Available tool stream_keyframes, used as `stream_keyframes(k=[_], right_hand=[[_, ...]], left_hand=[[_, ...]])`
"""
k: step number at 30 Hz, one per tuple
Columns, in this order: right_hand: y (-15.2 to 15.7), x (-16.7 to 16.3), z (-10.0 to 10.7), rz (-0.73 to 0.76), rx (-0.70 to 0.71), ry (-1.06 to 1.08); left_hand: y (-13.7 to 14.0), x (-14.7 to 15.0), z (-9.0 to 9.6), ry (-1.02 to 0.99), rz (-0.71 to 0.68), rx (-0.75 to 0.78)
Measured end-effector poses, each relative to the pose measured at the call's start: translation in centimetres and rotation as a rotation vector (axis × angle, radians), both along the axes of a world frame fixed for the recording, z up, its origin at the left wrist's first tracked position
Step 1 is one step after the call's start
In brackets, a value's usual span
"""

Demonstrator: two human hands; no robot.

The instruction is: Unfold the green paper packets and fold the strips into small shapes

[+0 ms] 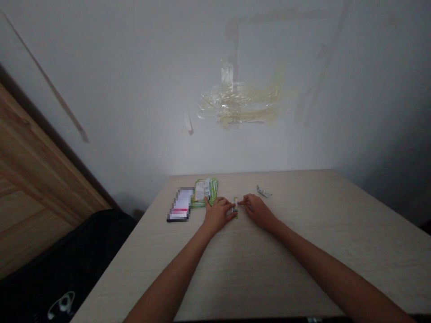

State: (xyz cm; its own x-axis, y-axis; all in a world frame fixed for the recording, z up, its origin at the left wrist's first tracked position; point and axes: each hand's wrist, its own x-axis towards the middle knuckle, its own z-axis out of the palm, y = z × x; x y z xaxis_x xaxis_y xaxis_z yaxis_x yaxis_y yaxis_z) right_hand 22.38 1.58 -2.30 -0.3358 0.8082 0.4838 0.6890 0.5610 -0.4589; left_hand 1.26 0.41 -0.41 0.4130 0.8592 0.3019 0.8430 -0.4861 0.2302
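Observation:
Flat on the table lies a small narrow green-and-white folded packet [235,208], between my two hands. My left hand [217,215] is at its left edge, with the thumb and a finger pressed against it and another finger spread toward the pile. From the other side, my right hand [257,210] reaches it with an outstretched fingertip, its other fingers curled. A pile of green-and-white printed packets [203,190] lies just beyond my left hand. Fine detail of the fingertips is too small to make out.
A phone with a lit, blurred screen [181,204] lies left of the pile. A crumpled silvery wrapper [264,192] rests beyond my right hand. The pale wooden table [296,287] meets a wall [141,80] with old tape. A black bag [67,260] stands at the left.

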Motion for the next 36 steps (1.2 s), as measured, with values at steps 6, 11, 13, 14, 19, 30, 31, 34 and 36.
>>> stream_keyframes(k=[6, 11, 13, 14, 19, 30, 31, 34, 36], right_hand=[[-0.2, -0.1, 0.1, 0.035, 0.011, -0.008], [-0.1, 0.0, 0.0, 0.049, 0.018, -0.017], [-0.1, 0.0, -0.1, 0.044, 0.027, -0.013], [0.0, 0.0, -0.1, 0.039, 0.028, -0.011], [0.7, 0.0, -0.4, -0.016, -0.002, -0.021], [1.4, -0.3, -0.4, -0.108, -0.057, -0.091], [1.4, -0.3, -0.4, -0.116, -0.061, -0.100], [1.5, -0.4, -0.6, -0.125, -0.063, -0.117], [1.5, -0.4, -0.8, -0.112, -0.047, -0.118]], left_hand=[[-0.1, -0.1, 0.4, 0.016, -0.014, -0.012], [-0.1, -0.1, 0.4, 0.014, -0.012, -0.007], [0.0, -0.1, 0.3, 0.014, -0.007, -0.004], [0.0, -0.1, 0.2, 0.014, -0.005, -0.001], [0.1, -0.1, 0.0, -0.008, -0.014, 0.009], [0.0, -0.2, 0.1, -0.038, -0.026, -0.024], [0.0, -0.2, 0.1, -0.037, -0.027, -0.028], [0.0, -0.2, 0.2, -0.030, -0.022, -0.043], [0.0, -0.2, 0.2, -0.026, -0.016, -0.044]])
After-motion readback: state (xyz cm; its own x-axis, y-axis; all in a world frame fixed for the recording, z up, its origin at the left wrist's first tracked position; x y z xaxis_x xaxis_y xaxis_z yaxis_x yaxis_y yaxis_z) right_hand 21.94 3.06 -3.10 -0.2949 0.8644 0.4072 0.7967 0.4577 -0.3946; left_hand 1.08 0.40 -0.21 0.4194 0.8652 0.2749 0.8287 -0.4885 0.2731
